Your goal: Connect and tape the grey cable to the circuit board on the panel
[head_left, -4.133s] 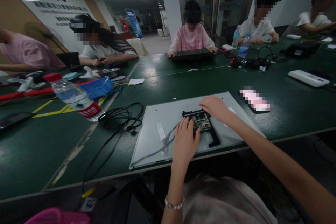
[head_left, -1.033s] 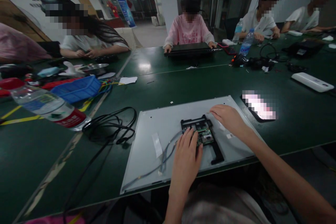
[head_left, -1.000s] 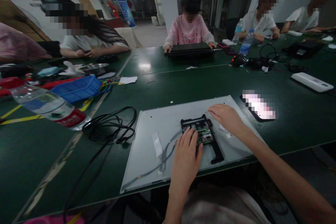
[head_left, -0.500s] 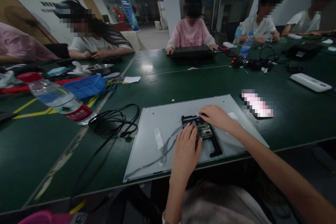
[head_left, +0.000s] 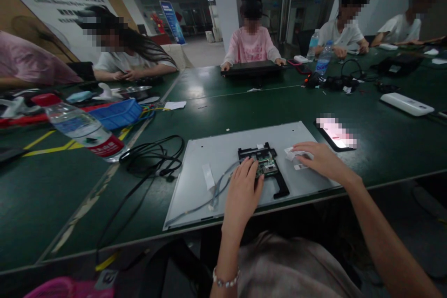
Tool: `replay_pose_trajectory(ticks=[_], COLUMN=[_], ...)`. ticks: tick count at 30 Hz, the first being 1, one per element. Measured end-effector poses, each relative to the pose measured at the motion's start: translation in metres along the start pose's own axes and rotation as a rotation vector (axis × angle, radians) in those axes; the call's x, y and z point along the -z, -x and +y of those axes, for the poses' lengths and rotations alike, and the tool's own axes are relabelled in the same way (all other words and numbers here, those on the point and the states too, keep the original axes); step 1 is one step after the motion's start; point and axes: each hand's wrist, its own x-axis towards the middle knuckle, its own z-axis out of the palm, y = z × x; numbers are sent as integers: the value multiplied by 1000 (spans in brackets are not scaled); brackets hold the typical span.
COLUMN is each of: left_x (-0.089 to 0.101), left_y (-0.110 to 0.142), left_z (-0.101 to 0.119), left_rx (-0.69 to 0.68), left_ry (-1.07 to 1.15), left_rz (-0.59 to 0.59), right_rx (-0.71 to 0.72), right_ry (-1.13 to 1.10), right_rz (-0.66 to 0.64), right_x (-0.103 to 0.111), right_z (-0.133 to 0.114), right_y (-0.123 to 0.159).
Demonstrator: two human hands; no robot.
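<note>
A grey metal panel (head_left: 223, 153) lies flat on the green table in front of me. On it sits a black bracket (head_left: 275, 181) holding a small green circuit board (head_left: 266, 167), with thin grey cables (head_left: 220, 188) running off to the left. My left hand (head_left: 242, 193) lies flat, fingers stretched out, on the left part of the circuit board. My right hand (head_left: 321, 160) rests on the panel to the right of the bracket, its fingertips touching small white tape pieces (head_left: 292, 154).
A lit phone (head_left: 335, 134) lies right of the panel. Black cables (head_left: 153, 158) coil at its left, beside a lying water bottle (head_left: 82, 128) and a blue tray (head_left: 117, 112). Several people sit around the table; one in pink holds a black panel (head_left: 251, 69).
My right hand has moved off the top of the bracket to the right, onto the white tape pieces. My left hand stays on the circuit board.
</note>
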Motion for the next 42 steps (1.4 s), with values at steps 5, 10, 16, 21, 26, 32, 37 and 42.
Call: replay_pose_trajectory(ticks=[5, 10, 16, 21, 26, 32, 37, 42], left_x=[-2, -1, -1, -1, 0, 0, 1, 0], left_y=[0, 1, 1, 1, 1, 0, 1, 1], left_z=[-1, 0, 0, 1, 2, 2, 3, 3], left_rx=[-4, -2, 7, 6, 6, 8, 11, 7], left_ry=[1, -6, 4, 10, 6, 4, 0, 7], left_rz=[9, 0, -7, -1, -12, -6, -6, -7], right_rx=[72, 72, -6, -76, -98, -90, -95, -113], right_ry=[-9, 81, 149, 161, 149, 104, -40, -115], right_rz=[-92, -55, 79, 209, 212, 224, 246, 391], right_x=[-1, -10, -24, -44, -55, -57, -56, -53], right_z=[0, -8, -17, -41, -63, -68, -68, -71], right_y=[5, 1, 3, 12, 16, 15, 19, 28])
